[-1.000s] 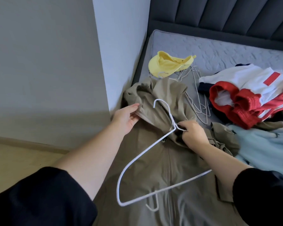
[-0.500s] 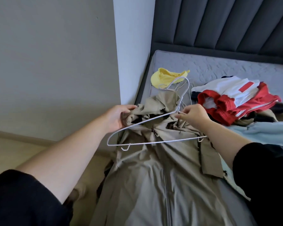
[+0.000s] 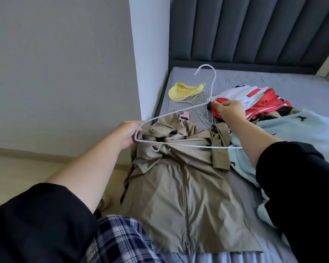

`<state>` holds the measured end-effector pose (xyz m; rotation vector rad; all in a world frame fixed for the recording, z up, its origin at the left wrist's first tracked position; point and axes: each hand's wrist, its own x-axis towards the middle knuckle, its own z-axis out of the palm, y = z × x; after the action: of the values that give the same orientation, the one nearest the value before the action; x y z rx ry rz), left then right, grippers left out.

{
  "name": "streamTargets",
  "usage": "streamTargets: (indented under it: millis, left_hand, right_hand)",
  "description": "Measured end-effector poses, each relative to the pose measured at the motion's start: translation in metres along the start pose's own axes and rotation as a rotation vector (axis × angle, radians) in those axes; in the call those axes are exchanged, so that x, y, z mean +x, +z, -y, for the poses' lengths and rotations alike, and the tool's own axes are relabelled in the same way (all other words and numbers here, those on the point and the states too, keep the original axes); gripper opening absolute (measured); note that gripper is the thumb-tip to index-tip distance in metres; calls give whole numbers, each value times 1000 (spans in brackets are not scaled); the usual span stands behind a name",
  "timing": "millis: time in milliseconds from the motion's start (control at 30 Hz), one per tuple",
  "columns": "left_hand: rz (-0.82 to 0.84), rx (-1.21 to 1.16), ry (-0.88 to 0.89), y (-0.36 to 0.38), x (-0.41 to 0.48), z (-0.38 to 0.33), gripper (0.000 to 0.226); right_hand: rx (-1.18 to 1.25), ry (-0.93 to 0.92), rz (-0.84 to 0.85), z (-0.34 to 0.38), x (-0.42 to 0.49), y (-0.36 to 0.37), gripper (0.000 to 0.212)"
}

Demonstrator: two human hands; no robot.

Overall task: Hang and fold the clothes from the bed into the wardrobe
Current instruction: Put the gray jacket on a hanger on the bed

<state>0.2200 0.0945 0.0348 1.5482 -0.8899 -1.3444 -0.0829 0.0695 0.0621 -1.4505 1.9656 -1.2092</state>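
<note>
A khaki zip jacket [image 3: 180, 188] lies flat on the grey mattress [image 3: 285, 80], collar away from me. A white wire hanger [image 3: 179, 111] is held over its collar, hook pointing up toward the headboard. My left hand [image 3: 128, 134] grips the hanger's left corner together with the jacket's left shoulder. My right hand [image 3: 229, 110] pinches the hanger at the neck, just below the hook. The hanger's bottom bar crosses the jacket's collar area.
A red-and-white garment [image 3: 254, 99], a light blue fleece [image 3: 292, 133], a yellow cap [image 3: 184, 91], several spare wire hangers [image 3: 201, 111] and a pink phone [image 3: 185, 116] lie on the mattress. A dark padded headboard [image 3: 254, 29] stands behind; a wall corner [image 3: 150, 54] is at left.
The hanger has been lifted and turned so its hook points up and away. My left hand now grips its left corner. The view has pulled back and tilted up.
</note>
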Motion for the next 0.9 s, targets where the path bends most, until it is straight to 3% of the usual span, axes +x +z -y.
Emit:
streamTargets:
  millis: [200,300,600,800,900]
  left_hand:
    - [-93,187,142,-2,-26,-3,51]
    - [-115,186,210,3,-34,-14,54]
    - [21,216,401,39,-54,-34,51]
    - [-26,279,378,30,-55,-37,43]
    - [-44,196,355,27,-57,-39,60]
  right_hand:
    - [-112,-44,-151,2,-15,-31,59]
    - [-159,-77,-158,7,-16,-33,60]
    - [-308,-174,-221,29,-22,2,54]
    - [-251,-169,-253,48,-21,4,55]
    - [-223,-177,-231,55,-27,15,56]
